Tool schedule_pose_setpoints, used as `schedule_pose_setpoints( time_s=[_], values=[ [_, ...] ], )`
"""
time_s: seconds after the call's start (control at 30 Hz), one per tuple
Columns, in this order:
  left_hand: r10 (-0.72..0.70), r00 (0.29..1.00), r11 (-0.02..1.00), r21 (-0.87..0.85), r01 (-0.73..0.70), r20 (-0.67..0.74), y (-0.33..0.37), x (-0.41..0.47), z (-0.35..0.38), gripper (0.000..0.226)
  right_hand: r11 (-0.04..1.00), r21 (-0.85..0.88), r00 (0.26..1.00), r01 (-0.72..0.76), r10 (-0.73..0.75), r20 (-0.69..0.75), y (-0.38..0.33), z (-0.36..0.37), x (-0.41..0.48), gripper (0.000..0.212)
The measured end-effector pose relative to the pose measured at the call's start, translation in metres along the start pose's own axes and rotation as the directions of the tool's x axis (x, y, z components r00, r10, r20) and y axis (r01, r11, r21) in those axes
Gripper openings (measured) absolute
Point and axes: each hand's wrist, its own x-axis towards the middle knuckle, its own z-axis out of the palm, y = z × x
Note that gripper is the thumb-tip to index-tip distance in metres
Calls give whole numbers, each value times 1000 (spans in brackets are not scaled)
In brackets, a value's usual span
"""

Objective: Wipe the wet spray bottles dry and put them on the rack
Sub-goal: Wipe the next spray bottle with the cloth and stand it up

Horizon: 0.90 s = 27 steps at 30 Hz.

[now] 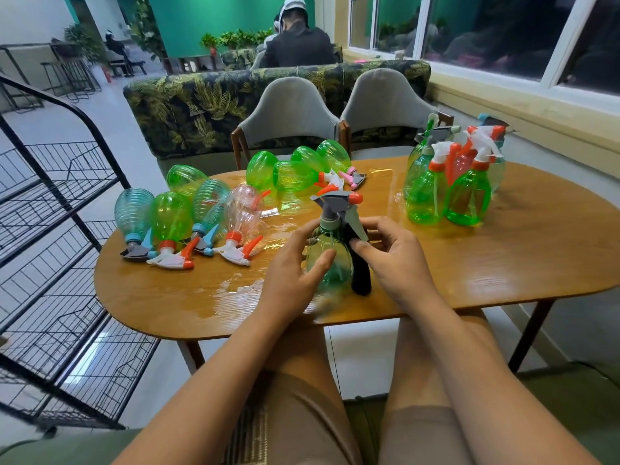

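Note:
A green spray bottle (330, 263) with a grey trigger head and orange nozzle stands upright near the table's front edge. My left hand (295, 266) grips its body from the left. My right hand (392, 253) pinches a dark cloth (360, 273) against the bottle's right side, under the trigger. Several wet bottles (188, 219) lie on their sides at the left of the wooden table (503, 283). More lie at the back middle (302, 172). A cluster of upright bottles (456, 182) stands at the right. The black wire rack (63, 263) stands left of the table.
Water glistens on the tabletop between the lying bottles and my hands. Two grey chairs (288, 109) face me behind the table, with a leaf-print sofa back beyond. A window runs along the right wall. A person sits at the back, facing away.

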Motion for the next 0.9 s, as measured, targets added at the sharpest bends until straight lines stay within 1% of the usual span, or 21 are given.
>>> schedule_pose_setpoints(
  time_s=[0.1,0.17,0.27,0.33,0.43,0.53,0.67,0.77,0.83,0.9],
  values=[
    [-19,1000,1000,-13,19,15,0,-2,0,52,997,-75,999,-32,31,-14,7,-1,-3,21],
    [-30,999,999,-16,30,14,-2,-1,1,51,980,-194,999,-43,41,-18,13,-1,-6,16],
    [-12,1000,1000,4,12,5,-4,0,2,50,916,-397,996,-54,78,45,23,1,-9,14],
    [-5,1000,1000,2,5,8,-4,1,2,50,864,-503,994,-30,80,79,26,3,-10,13],
    [-23,1000,999,-28,23,2,-5,2,3,61,823,-568,992,-14,82,95,22,6,-10,13],
    [-18,1000,1000,-23,18,-16,-4,3,3,70,845,-532,989,-50,116,91,18,7,-11,14],
    [-10,1000,1000,-16,9,-21,-6,4,3,66,921,-377,992,-102,120,26,11,3,-11,18],
    [-34,999,999,-32,34,-13,-6,3,2,69,963,-268,999,-34,34,-3,-1,2,-6,24],
    [-39,999,999,-29,39,-1,-4,2,1,67,985,-171,999,37,-33,24,-11,0,-2,31],
    [-28,1000,1000,-14,28,10,-1,2,0,66,985,-128,993,112,-106,53,-16,-1,1,36]
  ],
)
